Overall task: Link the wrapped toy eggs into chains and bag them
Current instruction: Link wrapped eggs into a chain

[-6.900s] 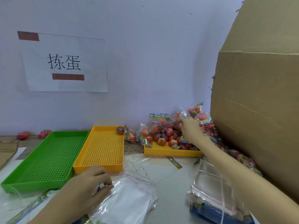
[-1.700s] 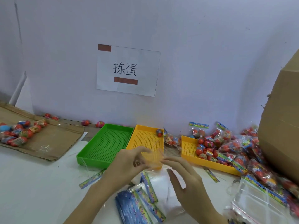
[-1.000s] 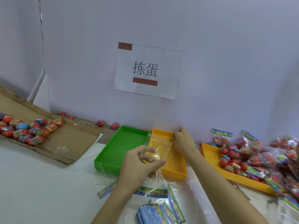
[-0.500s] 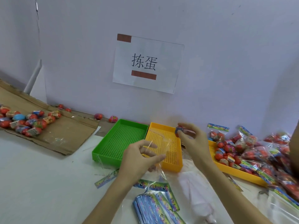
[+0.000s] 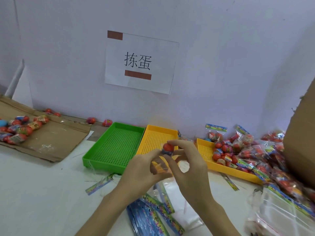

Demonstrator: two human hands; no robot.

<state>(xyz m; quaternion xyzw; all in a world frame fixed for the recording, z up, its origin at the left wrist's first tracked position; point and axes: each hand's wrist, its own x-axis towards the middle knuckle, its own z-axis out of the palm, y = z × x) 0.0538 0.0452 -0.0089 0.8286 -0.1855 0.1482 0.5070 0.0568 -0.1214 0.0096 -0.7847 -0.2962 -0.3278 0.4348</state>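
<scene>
Right hand [image 5: 189, 167] pinches glossy red egg [image 5: 167, 147], fingertips curled; left hand [image 5: 144, 169] grips crinkled clear bag [image 5: 160, 165] beneath it. Perforated yellow tray [image 5: 158, 133] at 12 o'clock.

A paper sign [image 5: 140, 63] hangs on the wall [image 5: 230, 57] above flattened cardboard [image 5: 51, 138].

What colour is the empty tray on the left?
Green, with a perforated bottom, seen best in the head view.

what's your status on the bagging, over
Left hand holds clear bag open. Right hand pinches wrapped egg at its mouth. Nothing blocking.
</scene>
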